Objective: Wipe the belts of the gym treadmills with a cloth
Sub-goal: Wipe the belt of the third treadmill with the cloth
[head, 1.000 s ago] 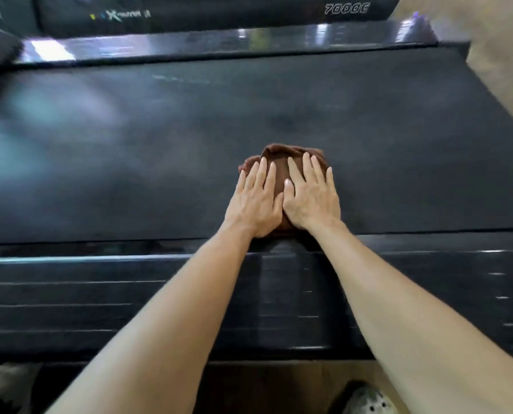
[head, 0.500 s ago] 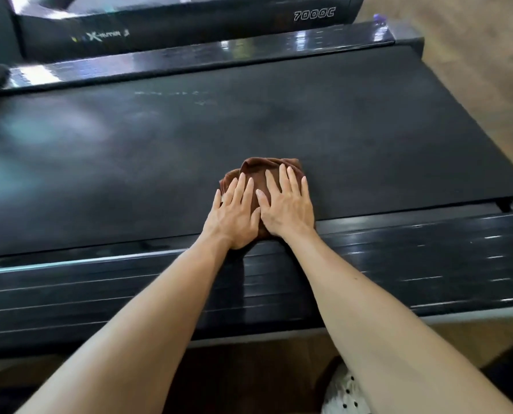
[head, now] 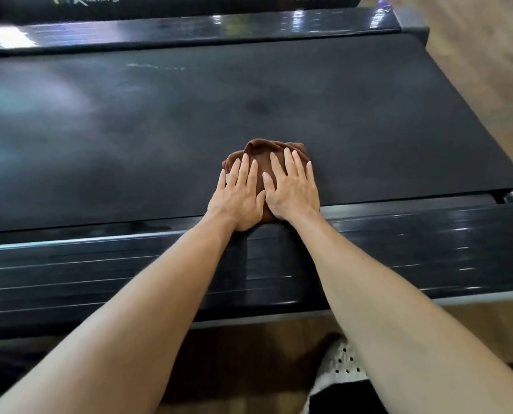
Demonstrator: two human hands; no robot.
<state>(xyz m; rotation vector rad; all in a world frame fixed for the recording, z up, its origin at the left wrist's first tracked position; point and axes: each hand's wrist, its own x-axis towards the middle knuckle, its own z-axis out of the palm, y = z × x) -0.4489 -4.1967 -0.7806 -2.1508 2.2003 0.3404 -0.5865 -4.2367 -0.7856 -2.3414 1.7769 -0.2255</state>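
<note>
I have my left hand (head: 239,201) and right hand (head: 291,192) spread flat, pressing the brown cloth (head: 261,158) onto the treadmill belt (head: 159,130) by its near side rail (head: 100,264). My worry: uneven pressure could bunch the cloth, leaving the pale streak (head: 156,66) unwiped.

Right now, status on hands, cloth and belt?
Left hand and right hand flat, pressing brown cloth. Cloth bunched at near edge of belt. Nothing in the way.
</note>
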